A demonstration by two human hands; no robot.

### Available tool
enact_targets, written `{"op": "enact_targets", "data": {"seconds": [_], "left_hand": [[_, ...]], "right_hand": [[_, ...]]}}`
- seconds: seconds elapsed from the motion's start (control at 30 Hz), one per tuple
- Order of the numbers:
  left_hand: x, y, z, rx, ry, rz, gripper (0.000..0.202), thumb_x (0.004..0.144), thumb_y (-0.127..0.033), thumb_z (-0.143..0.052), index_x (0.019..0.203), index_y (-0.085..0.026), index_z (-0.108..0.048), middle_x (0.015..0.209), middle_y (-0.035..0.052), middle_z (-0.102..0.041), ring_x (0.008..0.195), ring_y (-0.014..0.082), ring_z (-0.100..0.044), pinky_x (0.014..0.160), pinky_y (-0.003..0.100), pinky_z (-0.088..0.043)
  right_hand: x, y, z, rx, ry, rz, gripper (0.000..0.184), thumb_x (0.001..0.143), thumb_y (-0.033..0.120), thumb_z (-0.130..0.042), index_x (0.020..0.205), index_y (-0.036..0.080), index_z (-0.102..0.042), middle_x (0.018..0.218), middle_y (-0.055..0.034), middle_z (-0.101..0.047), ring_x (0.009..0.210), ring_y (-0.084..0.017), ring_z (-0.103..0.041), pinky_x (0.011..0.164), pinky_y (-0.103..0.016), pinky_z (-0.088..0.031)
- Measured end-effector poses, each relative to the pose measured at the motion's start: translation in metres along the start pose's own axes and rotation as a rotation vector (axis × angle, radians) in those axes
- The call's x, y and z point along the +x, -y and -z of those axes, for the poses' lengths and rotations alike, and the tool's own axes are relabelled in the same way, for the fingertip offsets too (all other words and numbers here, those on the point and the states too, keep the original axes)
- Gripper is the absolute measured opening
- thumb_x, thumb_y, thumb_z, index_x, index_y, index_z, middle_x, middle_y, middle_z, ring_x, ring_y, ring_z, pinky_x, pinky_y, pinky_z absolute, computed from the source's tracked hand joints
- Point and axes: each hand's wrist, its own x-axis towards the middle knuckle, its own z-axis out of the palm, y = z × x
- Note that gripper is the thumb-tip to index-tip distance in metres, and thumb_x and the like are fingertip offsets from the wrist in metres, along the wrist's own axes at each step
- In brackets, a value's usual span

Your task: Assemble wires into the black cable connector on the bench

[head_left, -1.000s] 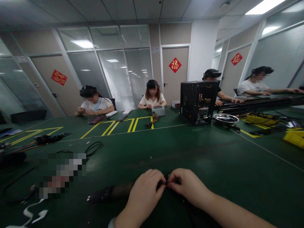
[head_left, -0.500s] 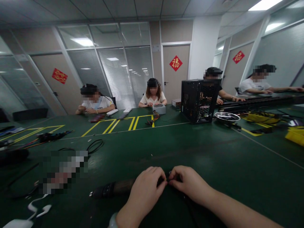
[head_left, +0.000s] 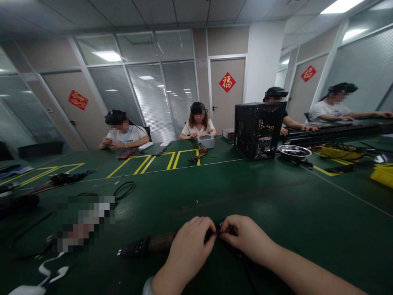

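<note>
Fingertips of my left hand [head_left: 193, 243] and my right hand [head_left: 247, 235] nearly meet low in the middle of the view, just above the green table [head_left: 291, 209]. Both hands are closed in a pinch. Something small and dark sits at the tips, too small and hidden to name. Beneath my right hand a thin black cable-like strip [head_left: 244, 262] runs toward me, hard to make out against the table. A dark cylindrical tool with a metal tip [head_left: 144, 247] lies to the left, partly behind my left hand.
At the back stands a black computer case [head_left: 248, 131], with a metal bowl [head_left: 294, 151] to its right. A grey power supply [head_left: 206, 141] with wires is before a co-worker. Left lie a blurred-out long object [head_left: 84, 225], a black cable loop [head_left: 125, 188] and white cable [head_left: 46, 266]. Several co-workers sit opposite.
A small yellowish bit visible at my left fingertips before is now hidden. My hands otherwise keep almost the same place and pinch; the whole view has shifted very slightly.
</note>
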Motion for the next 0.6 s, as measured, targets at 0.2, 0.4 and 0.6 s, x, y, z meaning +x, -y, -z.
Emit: {"op": "enact_targets", "data": {"seconds": [0.2,0.4,0.6], "left_hand": [[0.0004,-0.0013,0.0008,-0.028,-0.007,-0.049,0.016,0.083,-0.015,-0.060,0.094,-0.027,-0.060,0.094,-0.0050,-0.060,0.090,0.0164,-0.053,0.079,0.029,-0.037],[0.0002,-0.0010,0.0004,-0.023,-0.001,-0.033,0.023,0.082,-0.014,-0.061,0.098,-0.030,-0.059,0.097,-0.0053,-0.060,0.090,0.0169,-0.054,0.078,0.030,-0.037],[0.0006,-0.0032,0.0028,0.026,0.030,0.002,0.018,0.082,-0.015,-0.060,0.095,-0.027,-0.059,0.095,-0.0035,-0.060,0.090,0.0172,-0.054,0.077,0.030,-0.038]], "right_hand": [[0.0006,-0.0004,-0.0020,-0.022,-0.017,0.002,0.005,0.081,0.022,-0.068,0.083,0.023,-0.071,0.079,0.0032,-0.067,0.074,-0.013,-0.061,0.064,-0.020,-0.040],[0.0004,0.0004,-0.0012,0.001,-0.002,-0.008,0.005,0.081,0.021,-0.067,0.084,0.023,-0.071,0.080,0.0034,-0.068,0.074,-0.013,-0.062,0.064,-0.020,-0.041],[0.0003,0.0015,-0.0003,-0.003,0.006,-0.020,0.006,0.082,0.023,-0.067,0.086,0.022,-0.071,0.082,0.0024,-0.069,0.074,-0.013,-0.062,0.063,-0.020,-0.041]]}}
